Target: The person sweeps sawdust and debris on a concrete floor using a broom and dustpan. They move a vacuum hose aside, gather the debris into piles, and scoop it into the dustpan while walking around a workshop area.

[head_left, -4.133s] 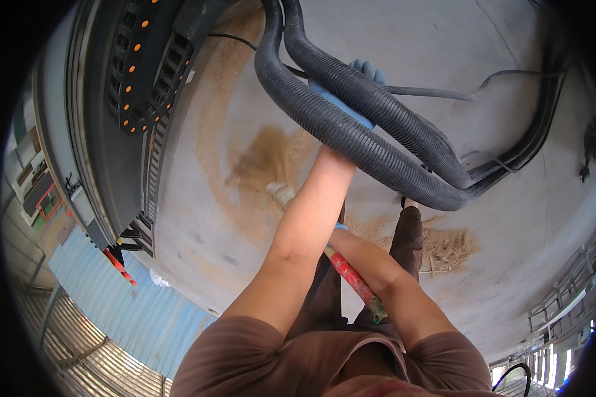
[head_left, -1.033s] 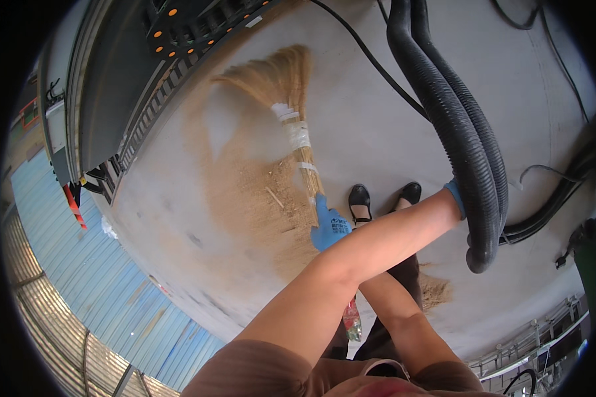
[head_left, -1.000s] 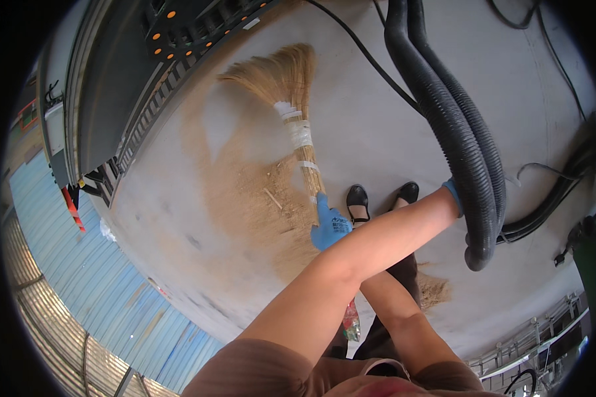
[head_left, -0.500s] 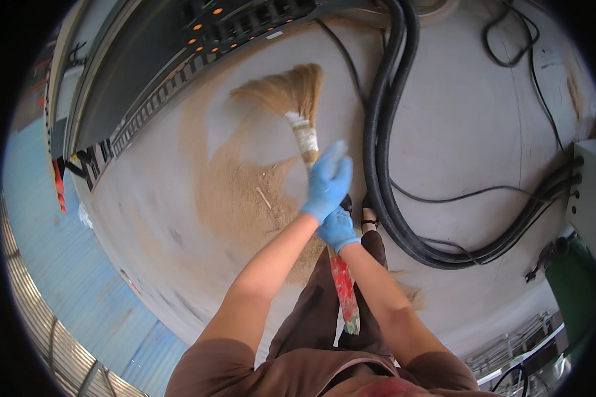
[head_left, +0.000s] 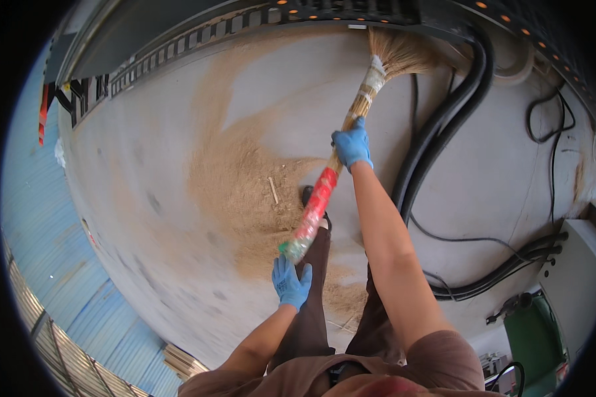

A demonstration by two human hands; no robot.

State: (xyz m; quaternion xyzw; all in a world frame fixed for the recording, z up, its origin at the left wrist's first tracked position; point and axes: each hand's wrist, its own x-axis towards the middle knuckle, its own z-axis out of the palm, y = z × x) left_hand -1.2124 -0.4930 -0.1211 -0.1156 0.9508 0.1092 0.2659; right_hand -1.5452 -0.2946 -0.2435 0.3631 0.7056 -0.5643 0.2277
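Note:
A straw broom (head_left: 320,192) slants across the middle of the view, its bristles at the far end by the dark machine's lower edge. White wrap binds its neck, and red tape with clear film covers the near end of the handle. My right hand (head_left: 353,143), in a blue glove, is closed around the bare straw handle above the red tape. Just below the handle's near end is my left hand (head_left: 291,283), also blue-gloved, its fingers apart and not wrapped round it. Left of the handle lies a spread of tan sawdust-like material (head_left: 238,182) with a small pale stick (head_left: 273,190) in it.
Thick black hoses (head_left: 437,129) curve over the grey floor on the right, with thinner cables nearby. They run to a grey box (head_left: 573,255) beside a green object (head_left: 540,331). The dark machine (head_left: 205,30) spans the far side. Blue sheeting (head_left: 59,251) lies left.
The broom has swung right, its bristles now farther away. My left hand has let go of the neck area and moved down to the handle's near end; my right hand has moved farther up.

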